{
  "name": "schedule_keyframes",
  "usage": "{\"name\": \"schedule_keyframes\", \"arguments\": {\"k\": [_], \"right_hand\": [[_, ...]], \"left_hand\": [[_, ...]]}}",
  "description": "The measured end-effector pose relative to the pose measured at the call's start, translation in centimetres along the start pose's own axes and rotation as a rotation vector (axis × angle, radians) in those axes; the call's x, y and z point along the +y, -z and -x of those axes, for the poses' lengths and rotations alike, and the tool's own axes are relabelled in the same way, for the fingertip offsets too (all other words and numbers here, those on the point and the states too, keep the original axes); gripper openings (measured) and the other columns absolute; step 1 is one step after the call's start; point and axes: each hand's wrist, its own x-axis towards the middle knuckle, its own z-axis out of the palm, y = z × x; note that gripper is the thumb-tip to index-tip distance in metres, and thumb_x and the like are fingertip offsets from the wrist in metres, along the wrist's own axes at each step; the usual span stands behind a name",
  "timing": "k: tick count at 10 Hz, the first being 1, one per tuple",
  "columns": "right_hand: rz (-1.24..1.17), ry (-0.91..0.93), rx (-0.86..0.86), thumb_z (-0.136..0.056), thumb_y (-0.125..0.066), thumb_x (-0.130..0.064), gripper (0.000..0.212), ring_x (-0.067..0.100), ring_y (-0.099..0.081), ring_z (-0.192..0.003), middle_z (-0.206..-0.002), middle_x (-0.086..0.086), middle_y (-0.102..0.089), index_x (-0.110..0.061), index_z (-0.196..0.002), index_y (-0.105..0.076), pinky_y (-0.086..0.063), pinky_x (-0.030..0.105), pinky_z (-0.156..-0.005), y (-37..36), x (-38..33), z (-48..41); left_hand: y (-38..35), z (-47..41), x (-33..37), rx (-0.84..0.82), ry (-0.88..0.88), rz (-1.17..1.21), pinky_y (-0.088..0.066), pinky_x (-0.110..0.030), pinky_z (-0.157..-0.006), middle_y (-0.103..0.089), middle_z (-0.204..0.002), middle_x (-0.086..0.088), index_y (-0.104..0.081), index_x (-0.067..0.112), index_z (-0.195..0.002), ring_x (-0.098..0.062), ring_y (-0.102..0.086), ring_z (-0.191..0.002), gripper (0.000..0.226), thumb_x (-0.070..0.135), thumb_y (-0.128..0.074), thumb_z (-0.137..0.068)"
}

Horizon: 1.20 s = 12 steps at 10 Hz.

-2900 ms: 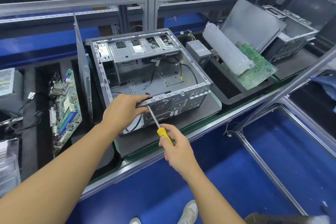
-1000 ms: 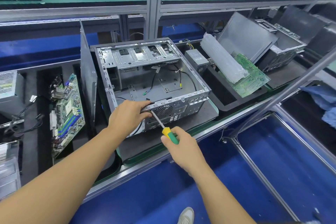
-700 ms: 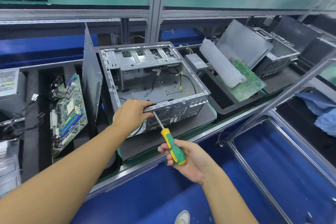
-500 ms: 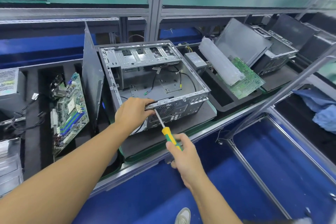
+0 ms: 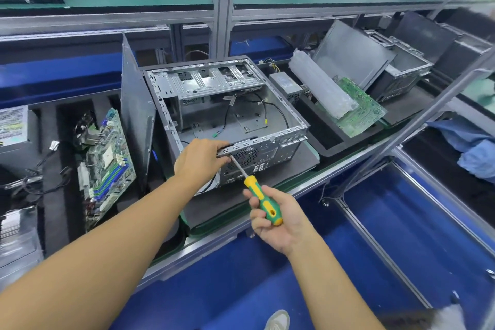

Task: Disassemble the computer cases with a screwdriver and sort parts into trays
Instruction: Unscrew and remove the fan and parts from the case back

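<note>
While my left hand [image 5: 199, 159] grips the near top rail of the computer case [image 5: 251, 120], which lies open side up at centre, my right hand [image 5: 278, 218] curls round the screwdriver [image 5: 263, 202] handle, tip at the rear panel. Sheet steel: judged stiff, fairly heavy, sharp-edged. Hold folded rails, not loose cables [image 5: 225, 118].

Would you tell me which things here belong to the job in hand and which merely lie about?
In use: open grey metal computer case; yellow-and-green-handled screwdriver; left hand; right hand.
Lying about: crumpled blue cloth; translucent bubble-wrap sheet.
</note>
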Motion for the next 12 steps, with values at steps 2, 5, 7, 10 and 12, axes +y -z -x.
{"name": "schedule_keyframes", "arguments": {"k": [2, 5, 7, 10, 12], "right_hand": [[1.381, 0.878, 0.616, -0.097, -0.063, -0.029, 0.027, 0.013, -0.052, -0.073, -0.086, -0.008, -0.060, -0.025, -0.123, -0.069, -0.050, 0.031, -0.065, 1.2, 3.1, -0.8], [-0.165, 0.000, 0.004, -0.090, -0.058, -0.021, 0.049, 0.016, -0.041, -0.055, -0.084, 0.019, -0.062, 0.013, -0.126, -0.056, -0.036, 0.022, -0.041, 1.7, 0.5, -0.2], [1.020, 0.732, 0.457, -0.098, -0.059, -0.027, 0.017, 0.010, -0.044, -0.061, -0.069, -0.011, -0.053, -0.016, -0.088, -0.068, -0.030, 0.022, -0.049, 1.5, 2.0, -0.3], [0.098, 0.283, 0.188, -0.095, -0.065, -0.027, 0.027, 0.012, -0.044, -0.051, -0.085, 0.011, -0.060, -0.007, -0.114, -0.067, -0.034, 0.020, -0.035, 1.3, 1.4, 0.0], [-0.050, 0.043, 0.061, -0.098, -0.057, -0.025, 0.035, 0.011, -0.044, -0.052, -0.074, 0.007, -0.058, 0.007, -0.109, -0.068, -0.034, 0.018, -0.034, 0.6, 0.7, 0.2]], "left_hand": [[0.1, 0.3, 0.2, 0.001, 0.011, 0.008, -0.058, -0.036, -0.073, -0.075, -0.099, 0.007, -0.065, 0.039, -0.128, -0.022, -0.068, -0.094, 0.040, 0.041, -0.071, -0.089], [0.2, 0.2, 0.3, -0.009, 0.015, 0.003, -0.057, -0.035, -0.072, -0.075, -0.097, 0.007, -0.065, 0.040, -0.128, -0.021, -0.068, -0.093, 0.040, 0.042, -0.071, -0.088], [0.2, 0.2, 0.4, -0.016, 0.037, 0.003, -0.057, -0.036, -0.070, -0.075, -0.095, 0.005, -0.064, 0.040, -0.128, -0.023, -0.068, -0.091, 0.040, 0.041, -0.070, -0.089], [0.2, 0.3, 0.3, 0.002, 0.021, 0.011, -0.054, -0.031, -0.067, -0.075, -0.095, 0.005, -0.066, 0.039, -0.127, -0.022, -0.068, -0.091, 0.039, 0.041, -0.072, -0.088], [0.2, 0.3, 0.3, 0.015, 0.018, 0.022, -0.057, -0.035, -0.074, -0.075, -0.099, 0.006, -0.066, 0.040, -0.125, -0.022, -0.068, -0.096, 0.038, 0.040, -0.072, -0.088]]}}
